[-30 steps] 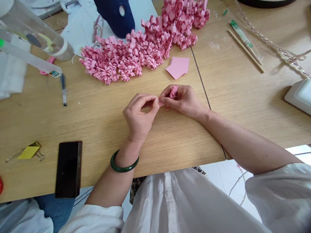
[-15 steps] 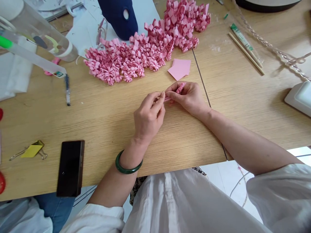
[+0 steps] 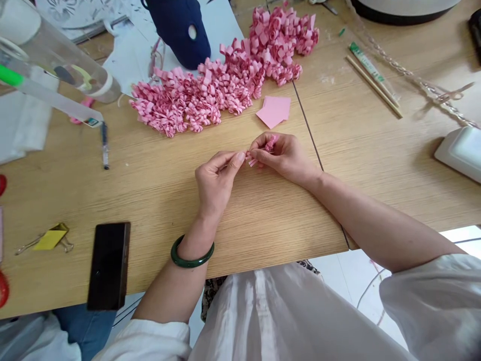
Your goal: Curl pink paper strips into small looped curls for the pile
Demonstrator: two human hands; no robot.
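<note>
Both hands meet above the wooden table, below a few pink paper pieces (image 3: 276, 111). My left hand (image 3: 220, 175), with a green bangle on its wrist, pinches the left end of a small pink paper strip (image 3: 252, 160) between thumb and forefinger. My right hand (image 3: 280, 153) is closed on the same strip, and a curled pink bit shows between its fingers. The fingers partly hide the strip. A long heap of curled pink paper pieces (image 3: 203, 93) lies beyond the hands.
A black phone (image 3: 108, 265) and a yellow binder clip (image 3: 51, 237) lie at left. Behind are a clear bottle (image 3: 63, 60) and a dark blue object (image 3: 180, 30). Wooden sticks (image 3: 374, 86) and a white device (image 3: 460, 150) are at right. Someone's jeans (image 3: 84, 326) show lower left.
My left hand has shifted left and its fingers have straightened into a thumb-and-forefinger pinch. More of the strip's cut ends shows beside my right hand. The whole view has shifted slightly.
</note>
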